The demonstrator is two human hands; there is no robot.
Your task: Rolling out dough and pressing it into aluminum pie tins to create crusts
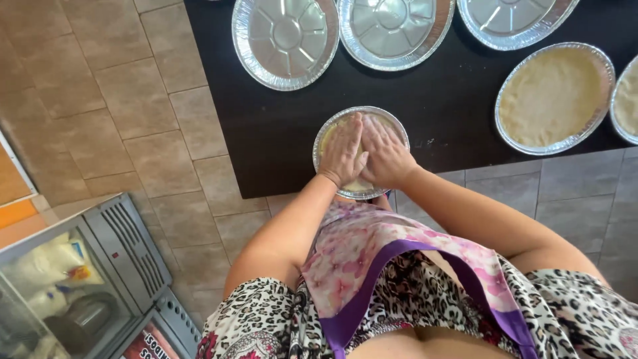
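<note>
Hands flat, pressing dough: left hand [343, 154] + right hand [387, 156] side by side, fingers spread, nothing gripped | foil pie pan [325, 136] at black table [266, 133] edge | dough-lined pan [555, 98] right

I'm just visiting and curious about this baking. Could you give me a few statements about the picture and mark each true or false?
1. Both hands, left hand and right hand, press flat into the round foil pan. True.
2. The table is white. False: it is black.
3. Every other pan is empty. False: the filled pan at right already holds dough.
4. Empty foil pans lie along the far side. True.
5. The floor is wooden. False: the tiled floor is beige.
</note>
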